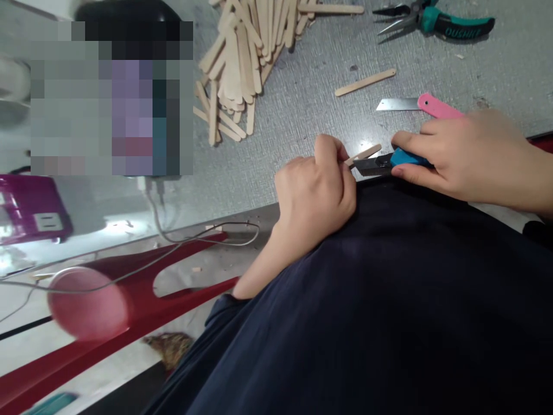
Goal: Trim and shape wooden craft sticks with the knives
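Observation:
My left hand [317, 181] is closed around a wooden craft stick [367, 153], whose end sticks out past the fingers toward the right. My right hand [466, 155] grips the blue handle of a utility knife [408, 159] with a dark blade. Its blade lies right beside the stick, close to my left fingertips, at the table's near edge. Just above my right hand a pink folding knife [436, 105] lies opened on the table, its handle partly covered by the hand. A single craft stick [365, 82] rests farther up.
Many loose craft sticks [242, 63] are heaped at the top middle. Teal-handled pliers [436, 20] lie at the top right. A white cable [159, 222] hangs over the edge at left, near a purple box [32, 208]. Below stands a red stool [142, 276].

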A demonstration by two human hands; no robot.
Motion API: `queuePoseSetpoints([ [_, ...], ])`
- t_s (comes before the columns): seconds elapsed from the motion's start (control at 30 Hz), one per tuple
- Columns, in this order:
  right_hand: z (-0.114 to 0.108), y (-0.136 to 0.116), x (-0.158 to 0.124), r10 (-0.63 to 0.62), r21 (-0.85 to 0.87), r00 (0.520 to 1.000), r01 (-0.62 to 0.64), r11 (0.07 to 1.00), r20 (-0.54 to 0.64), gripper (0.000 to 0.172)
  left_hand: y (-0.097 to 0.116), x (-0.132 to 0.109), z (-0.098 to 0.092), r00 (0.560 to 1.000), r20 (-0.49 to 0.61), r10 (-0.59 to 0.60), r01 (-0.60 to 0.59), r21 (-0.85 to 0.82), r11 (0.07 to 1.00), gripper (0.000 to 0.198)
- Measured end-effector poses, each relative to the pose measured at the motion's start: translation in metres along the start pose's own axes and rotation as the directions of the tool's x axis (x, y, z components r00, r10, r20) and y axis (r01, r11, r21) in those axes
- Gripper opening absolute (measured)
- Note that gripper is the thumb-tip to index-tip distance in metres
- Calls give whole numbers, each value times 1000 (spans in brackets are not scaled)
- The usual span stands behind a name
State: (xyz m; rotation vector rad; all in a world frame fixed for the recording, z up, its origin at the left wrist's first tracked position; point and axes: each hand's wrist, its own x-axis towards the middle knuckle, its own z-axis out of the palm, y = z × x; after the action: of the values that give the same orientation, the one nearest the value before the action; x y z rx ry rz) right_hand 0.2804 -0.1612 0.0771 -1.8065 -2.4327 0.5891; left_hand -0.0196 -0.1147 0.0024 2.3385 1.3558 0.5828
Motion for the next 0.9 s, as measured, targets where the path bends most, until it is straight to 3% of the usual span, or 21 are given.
queuePoseSetpoints([
  [0.4,1,2,1,10,9,1000,-10,1000,8,57,3,0,0,1000,0,12,-12,62,998,22],
  [0.63,0,2,1,-10,27,1000,9,1000,17,53,3,1,-1,1000,-4,7,-7,1,1000,20],
  [0.77,0,3,1,-15,55,1000,14,998,24,54,7,0,-6,998,65,4,-3,-3,1000,27],
  [0.9,-7,1,2,-32,13,999,32,999,43,58,19,3,-13,990,136,-36,21,109,994,44],
])
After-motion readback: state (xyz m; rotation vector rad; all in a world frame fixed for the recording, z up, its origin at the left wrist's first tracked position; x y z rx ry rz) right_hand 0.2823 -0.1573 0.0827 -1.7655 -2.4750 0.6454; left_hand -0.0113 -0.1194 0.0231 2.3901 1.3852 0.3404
